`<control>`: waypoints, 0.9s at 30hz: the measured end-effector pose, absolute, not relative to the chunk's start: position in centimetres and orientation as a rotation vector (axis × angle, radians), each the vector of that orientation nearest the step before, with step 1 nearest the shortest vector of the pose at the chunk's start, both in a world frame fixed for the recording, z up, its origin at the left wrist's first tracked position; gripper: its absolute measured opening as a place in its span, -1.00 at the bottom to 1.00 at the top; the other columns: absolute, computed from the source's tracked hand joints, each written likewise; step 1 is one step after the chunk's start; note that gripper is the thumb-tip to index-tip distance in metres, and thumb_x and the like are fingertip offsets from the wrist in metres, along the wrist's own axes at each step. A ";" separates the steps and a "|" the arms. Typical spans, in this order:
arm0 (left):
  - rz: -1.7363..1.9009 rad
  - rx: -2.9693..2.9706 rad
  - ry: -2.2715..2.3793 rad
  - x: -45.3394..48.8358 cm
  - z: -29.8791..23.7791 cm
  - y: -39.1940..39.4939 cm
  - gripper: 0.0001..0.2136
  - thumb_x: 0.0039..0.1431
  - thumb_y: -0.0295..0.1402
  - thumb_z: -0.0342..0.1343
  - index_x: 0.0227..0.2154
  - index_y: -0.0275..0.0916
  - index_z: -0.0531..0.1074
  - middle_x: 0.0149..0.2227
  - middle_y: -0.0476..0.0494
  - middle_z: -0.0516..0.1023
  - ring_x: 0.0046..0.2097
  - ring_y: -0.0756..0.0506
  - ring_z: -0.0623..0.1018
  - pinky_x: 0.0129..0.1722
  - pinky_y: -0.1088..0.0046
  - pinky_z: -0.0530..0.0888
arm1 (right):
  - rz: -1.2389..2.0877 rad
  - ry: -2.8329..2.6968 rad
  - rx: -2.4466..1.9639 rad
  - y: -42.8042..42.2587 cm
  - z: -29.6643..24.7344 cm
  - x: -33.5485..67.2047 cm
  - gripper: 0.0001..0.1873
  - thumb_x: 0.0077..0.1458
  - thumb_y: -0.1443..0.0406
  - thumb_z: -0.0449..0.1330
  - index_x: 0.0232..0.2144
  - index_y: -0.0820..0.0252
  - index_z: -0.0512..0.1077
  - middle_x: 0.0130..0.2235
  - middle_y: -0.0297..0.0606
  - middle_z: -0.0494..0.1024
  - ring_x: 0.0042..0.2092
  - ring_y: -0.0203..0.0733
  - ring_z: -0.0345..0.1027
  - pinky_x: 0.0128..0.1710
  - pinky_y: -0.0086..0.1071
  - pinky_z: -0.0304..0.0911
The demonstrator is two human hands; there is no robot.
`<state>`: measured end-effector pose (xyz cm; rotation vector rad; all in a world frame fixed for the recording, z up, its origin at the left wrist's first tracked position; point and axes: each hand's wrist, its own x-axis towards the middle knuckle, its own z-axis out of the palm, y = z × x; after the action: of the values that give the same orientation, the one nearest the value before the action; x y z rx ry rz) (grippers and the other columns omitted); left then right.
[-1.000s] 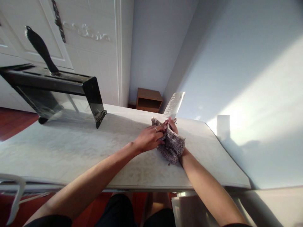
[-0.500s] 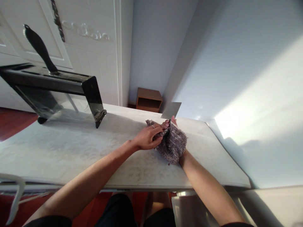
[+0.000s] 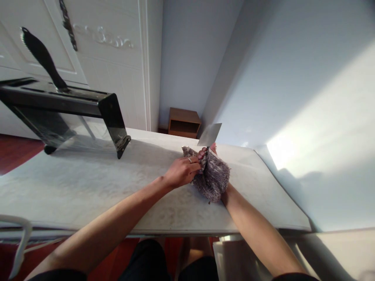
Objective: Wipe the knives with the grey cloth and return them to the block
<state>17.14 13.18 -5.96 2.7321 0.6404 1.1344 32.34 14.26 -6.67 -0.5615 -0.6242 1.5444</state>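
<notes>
A grey-brown fluffy cloth (image 3: 216, 175) is bunched over the white table in the middle of the view. My left hand (image 3: 183, 171), with a ring on one finger, pinches its left part. Draped in the cloth, my right hand (image 3: 213, 148) shows only some fingertips and is closed round the handle end of a knife. The broad, straight-edged knife blade (image 3: 210, 134) sticks out beyond the fingers, pointing away from me. Most of the handle and right palm are hidden.
On the left of the table (image 3: 140, 164) stands a black knife block (image 3: 58, 93) with clear sides and one black-handled tool (image 3: 43, 58) in it. A wall (image 3: 278, 97) borders the right. Behind are a white cabinet (image 3: 117, 74) and a brown box-like shelf (image 3: 184, 117).
The blade has shifted slightly up and left, tilting a little. My left fingers have curled closer on the cloth. The view has shifted slightly.
</notes>
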 end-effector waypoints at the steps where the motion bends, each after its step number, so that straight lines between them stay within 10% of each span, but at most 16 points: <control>1: 1.147 2.745 0.695 17.2 -6.0 13.0 -0.82 0.22 -0.51 -0.01 -0.43 -0.23 0.46 -0.26 -0.12 0.54 -0.20 -0.02 0.53 -0.23 0.51 0.41 | 1.552 -0.642 -0.560 14.2 -6.8 32.2 -0.54 0.12 -0.11 0.12 -0.53 0.12 0.36 -0.52 -0.39 0.38 -0.47 -0.30 0.24 -0.43 -0.40 0.28; 8: 1.067 2.712 1.083 17.4 -6.2 12.5 -0.87 0.11 -0.52 0.04 -0.42 -0.21 0.45 -0.32 -0.09 0.53 -0.29 -0.05 0.53 -0.43 0.50 0.35 | 1.608 -0.767 -0.557 13.7 -6.6 32.1 -0.58 0.18 -0.05 0.09 -0.48 0.15 0.37 -0.48 -0.39 0.43 -0.48 -0.32 0.29 -0.52 -0.46 0.25; 27: 1.267 2.296 1.110 16.4 -5.3 14.5 -0.81 0.22 -0.24 0.09 -0.23 -0.23 0.48 -0.22 -0.13 0.53 -0.17 -0.07 0.51 -0.21 0.46 0.39 | 1.283 -1.025 -0.916 13.6 -5.4 31.4 -0.49 0.11 -0.21 -0.01 -0.52 0.04 0.25 -0.45 -0.26 0.47 -0.34 -0.13 0.39 -0.32 -0.24 0.35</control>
<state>16.37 14.55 -5.33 2.2965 1.1099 1.2668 31.39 13.57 -5.41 -0.9158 -1.0252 1.2827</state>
